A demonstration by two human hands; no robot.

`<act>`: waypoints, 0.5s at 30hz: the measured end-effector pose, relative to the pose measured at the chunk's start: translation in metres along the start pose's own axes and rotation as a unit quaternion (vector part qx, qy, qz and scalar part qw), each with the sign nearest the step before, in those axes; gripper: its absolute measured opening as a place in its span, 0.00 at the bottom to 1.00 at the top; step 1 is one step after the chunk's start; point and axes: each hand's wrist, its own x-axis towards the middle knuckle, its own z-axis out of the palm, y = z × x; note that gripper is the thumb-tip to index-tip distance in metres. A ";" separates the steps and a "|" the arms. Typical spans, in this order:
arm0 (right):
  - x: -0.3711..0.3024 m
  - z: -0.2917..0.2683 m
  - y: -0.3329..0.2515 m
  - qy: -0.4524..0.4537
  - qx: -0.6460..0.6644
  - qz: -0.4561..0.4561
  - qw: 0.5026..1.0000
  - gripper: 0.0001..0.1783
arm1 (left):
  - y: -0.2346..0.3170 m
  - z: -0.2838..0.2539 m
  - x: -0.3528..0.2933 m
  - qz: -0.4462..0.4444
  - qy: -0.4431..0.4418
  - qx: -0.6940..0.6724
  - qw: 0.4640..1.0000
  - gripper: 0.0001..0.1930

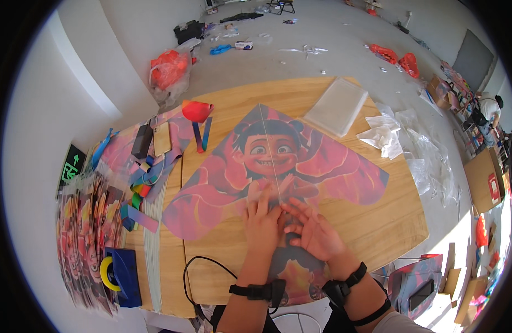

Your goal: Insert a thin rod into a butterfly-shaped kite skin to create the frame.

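Observation:
A kite sheet [345, 177] printed with a grinning cartoon child and red, flame-like ribbons lies flat on the wooden table. Down its middle, from the top corner toward my hands, runs a thin pale rod [269, 139]. My left hand [260, 222] rests on the lower middle of the sheet, its index and middle fingers stretched out. Beside it, my right hand [317, 236] is turned partly palm up with fingers apart. The fingertips of both hands meet near the rod's lower end; whether they touch it I cannot tell. The sheet's lower part hangs toward me.
On the left lie a phone [162, 137], a black box [141, 141], colourful ribbons [139, 217], a bundle of white rods [152, 261] and a blue tape dispenser [126, 277]. Packaged kites [86, 238] hang at the left edge. A clear plastic case [336, 105] sits far right, by crumpled plastic [384, 133].

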 end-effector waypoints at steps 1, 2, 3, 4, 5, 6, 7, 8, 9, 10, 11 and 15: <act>0.000 0.000 -0.001 0.007 -0.001 0.003 1.000 0.40 | 0.000 0.000 0.001 0.011 0.003 -0.003 1.000 0.08; 0.000 -0.001 -0.001 0.008 -0.002 0.005 1.000 0.40 | 0.000 -0.002 0.002 0.009 0.003 -0.003 1.000 0.08; -0.001 -0.002 -0.001 0.009 -0.001 0.002 1.000 0.40 | 0.001 -0.005 0.004 0.026 -0.009 -0.005 1.000 0.08; 0.000 -0.002 -0.001 0.008 0.000 0.001 1.000 0.40 | 0.001 -0.007 0.005 0.040 -0.020 -0.003 0.999 0.08; 0.000 -0.003 -0.001 0.006 -0.001 0.005 1.000 0.40 | 0.001 -0.007 0.006 0.036 -0.019 -0.001 0.999 0.08; 0.000 -0.004 -0.001 0.000 0.011 0.000 1.000 0.41 | 0.000 -0.007 0.006 0.049 -0.024 -0.005 0.999 0.07; 0.001 -0.004 0.000 -0.005 0.024 -0.006 1.000 0.42 | -0.002 -0.006 0.006 0.062 -0.030 -0.008 0.998 0.07; 0.001 -0.003 0.000 -0.007 0.023 -0.004 1.000 0.42 | -0.003 -0.006 0.006 0.059 -0.029 -0.007 0.998 0.07; 0.002 -0.002 -0.001 -0.001 0.024 0.001 1.000 0.42 | -0.004 -0.006 0.006 0.064 -0.027 -0.010 0.998 0.07; 0.002 -0.001 -0.001 0.007 0.024 0.005 1.000 0.42 | -0.005 -0.006 0.006 0.068 -0.026 -0.014 0.997 0.06; 0.002 -0.002 0.000 0.007 0.024 0.006 1.000 0.42 | -0.005 -0.006 0.006 0.067 -0.026 -0.014 0.997 0.06; 0.001 -0.001 -0.003 0.010 0.024 0.013 1.000 0.41 | -0.004 -0.012 0.008 0.073 -0.043 0.008 0.996 0.05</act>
